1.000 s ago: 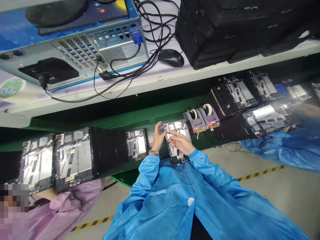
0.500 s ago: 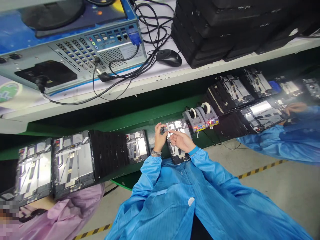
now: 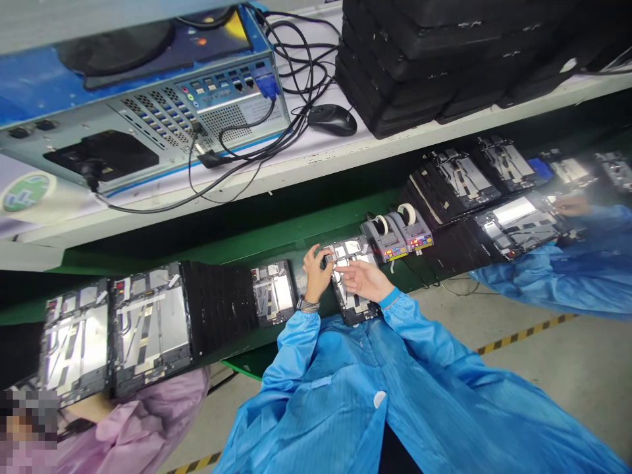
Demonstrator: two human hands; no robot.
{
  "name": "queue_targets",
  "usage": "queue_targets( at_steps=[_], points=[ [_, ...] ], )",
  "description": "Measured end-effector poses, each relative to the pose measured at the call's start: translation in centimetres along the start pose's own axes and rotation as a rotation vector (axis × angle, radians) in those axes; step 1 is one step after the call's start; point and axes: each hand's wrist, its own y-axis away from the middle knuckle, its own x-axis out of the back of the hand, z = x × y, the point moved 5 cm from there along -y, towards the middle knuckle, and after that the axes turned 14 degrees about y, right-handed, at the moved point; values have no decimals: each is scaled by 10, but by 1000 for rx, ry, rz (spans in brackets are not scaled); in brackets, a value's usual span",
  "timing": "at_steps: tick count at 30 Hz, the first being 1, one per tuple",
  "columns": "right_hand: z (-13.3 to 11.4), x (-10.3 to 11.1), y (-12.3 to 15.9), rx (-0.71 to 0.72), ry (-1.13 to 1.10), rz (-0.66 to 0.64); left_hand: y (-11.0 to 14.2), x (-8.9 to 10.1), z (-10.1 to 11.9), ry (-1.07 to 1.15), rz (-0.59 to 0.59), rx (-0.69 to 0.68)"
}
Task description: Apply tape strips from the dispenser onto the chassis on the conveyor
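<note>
Left hand [image 3: 316, 271] was curled, fingertips pinched on a small dark part [image 3: 326, 262], too small to identify. Right hand [image 3: 363, 280] was half open, forefinger on a taped tablet panel [image 3: 354, 309], which lay on the green bench [image 3: 276, 237] beneath both hands. Two tape dispensers [image 3: 397, 234] stood just beyond; panel print unreadable.

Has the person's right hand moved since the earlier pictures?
Yes, slightly: judged against the pair of tape dispensers, the right hand has shifted sideways toward them, its wrist now closer to them.
</note>
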Motion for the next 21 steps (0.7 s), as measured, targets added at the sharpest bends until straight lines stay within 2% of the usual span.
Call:
queue_targets(
  at_steps=[2,5,6,8,11,14,16,17,19,21],
  points=[
    [-6,5,6,104,353,127,0,0,-1,3,-15,12],
    [-29,6,9,349,1043,361,-1,0,-2,4,-25,8],
    [-34,4,6,394,1263,379,-2,0,-3,2,-22,7],
    [-39,2,-3,397,1615,330,-2,0,-5,0,-12,9],
    [-39,2,-17,359,1874,244,-3,1,-6,4,-16,18],
    [-40,2,-19,405,1903,198,-5,1,-4,3,-18,11],
    [-41,5,-13,458,1809,192,-7,1,0,-2,0,-10],
    [-43,10,-8,492,1714,235,-7,2,1,-3,7,-21],
    [-44,35,5,552,1426,432,-9,2,3,0,14,-32],
    [-34,80,24,542,1079,744,-11,1,3,8,4,-32]
  ],
)
